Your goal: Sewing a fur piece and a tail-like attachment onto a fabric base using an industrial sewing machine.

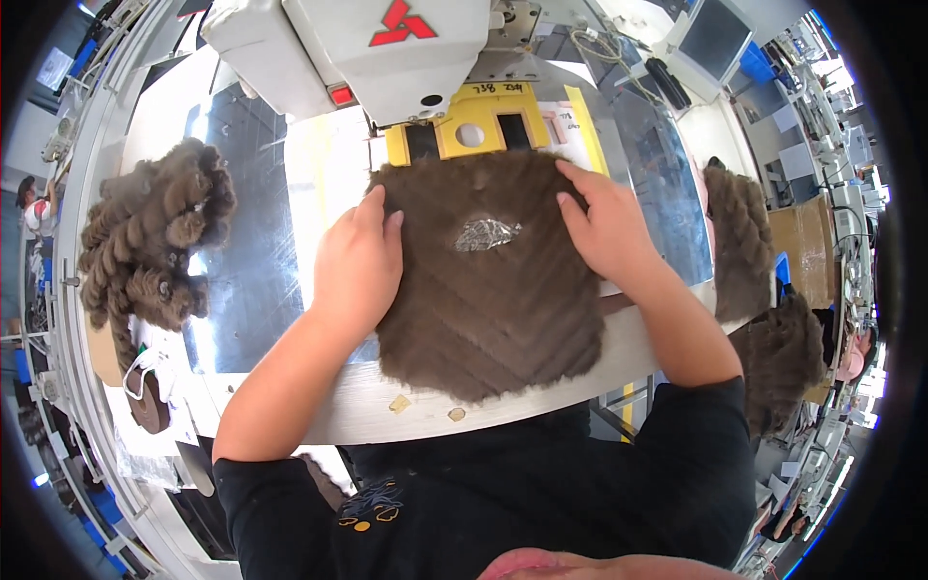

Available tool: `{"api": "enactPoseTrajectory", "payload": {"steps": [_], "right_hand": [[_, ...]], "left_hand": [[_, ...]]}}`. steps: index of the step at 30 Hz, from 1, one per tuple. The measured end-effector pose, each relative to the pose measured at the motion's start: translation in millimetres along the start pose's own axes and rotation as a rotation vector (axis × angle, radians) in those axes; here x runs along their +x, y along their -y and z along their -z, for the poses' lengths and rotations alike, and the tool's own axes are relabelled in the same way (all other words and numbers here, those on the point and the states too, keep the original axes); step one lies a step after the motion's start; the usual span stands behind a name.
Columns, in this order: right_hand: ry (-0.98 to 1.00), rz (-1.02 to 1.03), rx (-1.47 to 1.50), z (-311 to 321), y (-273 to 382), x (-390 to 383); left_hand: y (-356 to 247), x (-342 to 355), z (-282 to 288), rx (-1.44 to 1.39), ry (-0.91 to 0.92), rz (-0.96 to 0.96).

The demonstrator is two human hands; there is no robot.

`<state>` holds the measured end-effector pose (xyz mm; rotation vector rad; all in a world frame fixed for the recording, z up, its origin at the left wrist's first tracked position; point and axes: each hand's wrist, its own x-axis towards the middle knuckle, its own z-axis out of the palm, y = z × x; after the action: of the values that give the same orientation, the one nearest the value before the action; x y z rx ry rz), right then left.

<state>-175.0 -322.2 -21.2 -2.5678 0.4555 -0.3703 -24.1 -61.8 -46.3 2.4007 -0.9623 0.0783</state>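
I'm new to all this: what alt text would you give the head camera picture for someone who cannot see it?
Two bare hands, left hand and right hand, press flat on a brown furry fabric panel with a small silvery patch at its middle, laid on a metal worktable under a white sewing machine head with a yellow clamp frame. Piles of similar brown fur pieces lie on either side.

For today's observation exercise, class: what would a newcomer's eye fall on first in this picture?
First the brown fur panel at the centre of the table, with a small silvery patch in its middle. The left hand and right hand press flat on its two sides, just below the white sewing machine and its yellow plate. A heap of fur pieces lies at the left.
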Motion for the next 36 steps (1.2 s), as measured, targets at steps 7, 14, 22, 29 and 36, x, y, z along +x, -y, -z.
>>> {"api": "enactPoseTrajectory", "payload": {"steps": [7,14,22,29,36], "right_hand": [[0.044,0.04,-0.107,-2.2,-10.6,35.9],[0.054,0.054,-0.095,0.5,-9.7,61.8],[0.099,-0.182,-0.061,2.4,15.4,67.6],[0.088,-0.05,-0.125,-2.6,-6.1,65.7],[0.056,-0.074,-0.131,-2.9,-6.4,59.1]], "left_hand": [[-1.2,33.5,1.4,0.084,0.152,0.04],[16.5,55.9,-7.8,0.029,0.117,-0.048],[7.0,64.4,5.8,-0.004,0.213,0.095],[15.3,62.9,0.7,0.054,0.264,0.009],[21.2,49.5,-9.0,0.061,0.149,-0.092]]}}
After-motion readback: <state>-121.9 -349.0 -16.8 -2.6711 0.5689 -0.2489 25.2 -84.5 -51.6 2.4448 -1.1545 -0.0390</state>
